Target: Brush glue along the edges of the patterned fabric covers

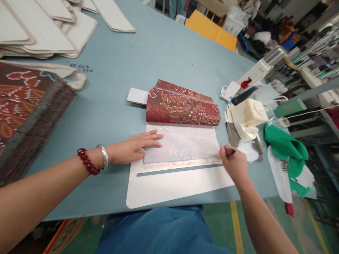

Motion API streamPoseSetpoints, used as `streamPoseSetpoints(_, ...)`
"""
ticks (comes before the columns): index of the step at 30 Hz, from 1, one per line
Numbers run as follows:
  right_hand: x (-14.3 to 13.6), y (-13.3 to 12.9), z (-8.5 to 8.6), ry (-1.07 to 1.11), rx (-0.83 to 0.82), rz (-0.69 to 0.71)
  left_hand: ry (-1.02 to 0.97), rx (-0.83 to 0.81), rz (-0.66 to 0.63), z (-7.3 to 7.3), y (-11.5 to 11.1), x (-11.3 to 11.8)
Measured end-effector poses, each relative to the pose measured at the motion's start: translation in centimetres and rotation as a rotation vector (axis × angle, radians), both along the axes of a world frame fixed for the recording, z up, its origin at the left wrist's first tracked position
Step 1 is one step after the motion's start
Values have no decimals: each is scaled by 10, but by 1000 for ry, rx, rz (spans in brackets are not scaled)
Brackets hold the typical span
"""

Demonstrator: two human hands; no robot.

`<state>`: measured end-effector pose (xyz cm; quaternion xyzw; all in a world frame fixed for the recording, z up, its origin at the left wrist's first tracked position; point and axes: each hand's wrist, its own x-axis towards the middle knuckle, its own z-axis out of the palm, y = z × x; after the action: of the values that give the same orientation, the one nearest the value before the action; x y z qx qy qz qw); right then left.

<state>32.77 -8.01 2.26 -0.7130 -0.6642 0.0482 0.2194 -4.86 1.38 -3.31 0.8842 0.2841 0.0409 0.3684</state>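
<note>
My left hand (137,145) lies open, fingers spread, on the left edge of a pale fabric piece (180,143), whose faint print shows through. This pale side spreads over a white card template (180,183) with a long slot along its near part. Beyond it, the patterned brown-and-red fabric (182,107) is folded back in a roll. At the right edge of the pale piece, my right hand (234,164) is closed around a slim, dark pen-like tool, mostly hidden by the fingers. Its tip, near the template's slot end, is too small to make out.
A stack of patterned fabric (23,116) lies at the left, with white card pieces (53,31) behind. On the right stand a cream plastic container (249,116), a white device (256,76) and green cloth (286,148). The table's front edge is close to my body.
</note>
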Motion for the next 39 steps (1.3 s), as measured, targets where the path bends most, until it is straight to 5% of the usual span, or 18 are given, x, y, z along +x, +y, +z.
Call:
streamPoseSetpoints(5,-155,11,-25,232,2,556,3,-21,-22,0,2,0)
streamPoseSetpoints(7,-176,11,-27,334,-17,664,-14,-22,-25,-3,3,-2)
streamPoseSetpoints(9,-149,8,-25,373,-75,569,-30,-10,-24,-7,4,-3)
streamPoseSetpoints(15,47,-11,2,292,-140,-56,-16,66,7,-6,-1,0)
streamPoseSetpoints(17,70,-16,9,339,-90,-123,14,137,38,0,-3,6)
streamPoseSetpoints(19,57,-17,8,488,-52,-88,37,205,75,5,-4,15)
streamPoseSetpoints(24,-47,0,-19,734,-147,188,2,197,114,9,5,31)
streamPoseSetpoints(30,-110,13,-53,156,-114,432,14,198,141,9,16,35)
streamPoseSetpoints(34,-84,8,-61,-101,-50,389,100,231,265,17,17,41)
streamPoseSetpoints(39,21,4,-61,-217,-57,98,199,342,439,39,36,59)
